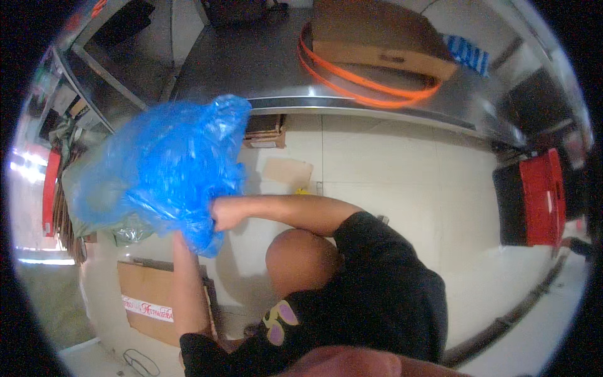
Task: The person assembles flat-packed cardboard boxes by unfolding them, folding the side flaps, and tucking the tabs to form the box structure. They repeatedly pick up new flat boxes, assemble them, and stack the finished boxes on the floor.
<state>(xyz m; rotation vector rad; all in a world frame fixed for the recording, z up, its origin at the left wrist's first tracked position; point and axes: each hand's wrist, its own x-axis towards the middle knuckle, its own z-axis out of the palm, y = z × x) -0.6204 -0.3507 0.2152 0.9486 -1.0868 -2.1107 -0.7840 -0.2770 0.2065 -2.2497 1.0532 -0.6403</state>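
A large, crumpled blue plastic bag (182, 151) bulges up at the left, in front of the metal table. My right hand (227, 212) is closed on its gathered lower part. My left forearm (188, 289) rises from below and passes under the same bunched film. The bag hides my left hand, so its fingers do not show. What the bag contains, if anything, cannot be made out. Behind and below it hangs paler, see-through greenish film (129, 229).
A metal table (264, 69) spans the far side, bearing an orange hoop (377, 97) and a cardboard box (383, 41). Another cardboard box (147, 283) lies on the tiled floor (389, 157) at the near left. A red crate (543, 198) stands at the right.
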